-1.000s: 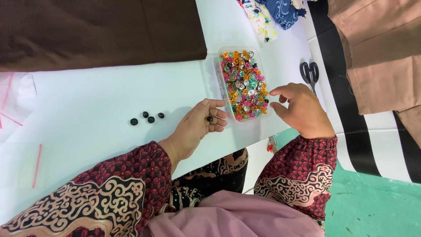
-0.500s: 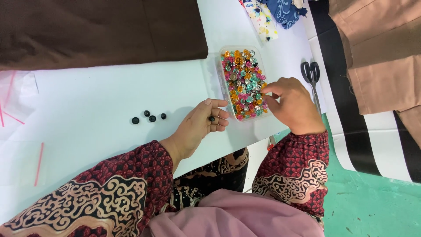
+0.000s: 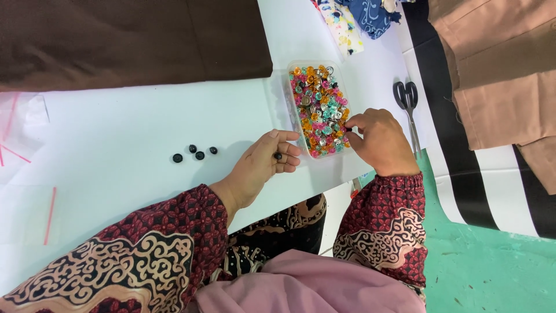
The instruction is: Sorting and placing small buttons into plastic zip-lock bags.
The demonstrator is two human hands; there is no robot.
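A clear plastic tray [image 3: 293,116] full of small colourful buttons sits on the white table [image 3: 116,127]. My right hand [image 3: 379,142] reaches into the tray's near right side, thumb and forefinger pinched on a small dark button [image 3: 347,128]. My left hand [image 3: 258,168] rests on the table just left of the tray, fingers curled around a small black button [image 3: 278,155]. Several loose black buttons [image 3: 196,153] lie on the table to the left of that hand.
Brown fabric [image 3: 127,40] covers the far left of the table. Black scissors [image 3: 407,98] lie right of the tray. Tan fabric [image 3: 498,69] lies on a black-and-white striped cloth [image 3: 498,191]. Patterned cloth pieces [image 3: 353,20] are at the back, and clear bags with pink strips [image 3: 23,127] at the left.
My right hand has moved left from beside the tray into it and pinched its fingertips together. My left hand has stayed almost still.
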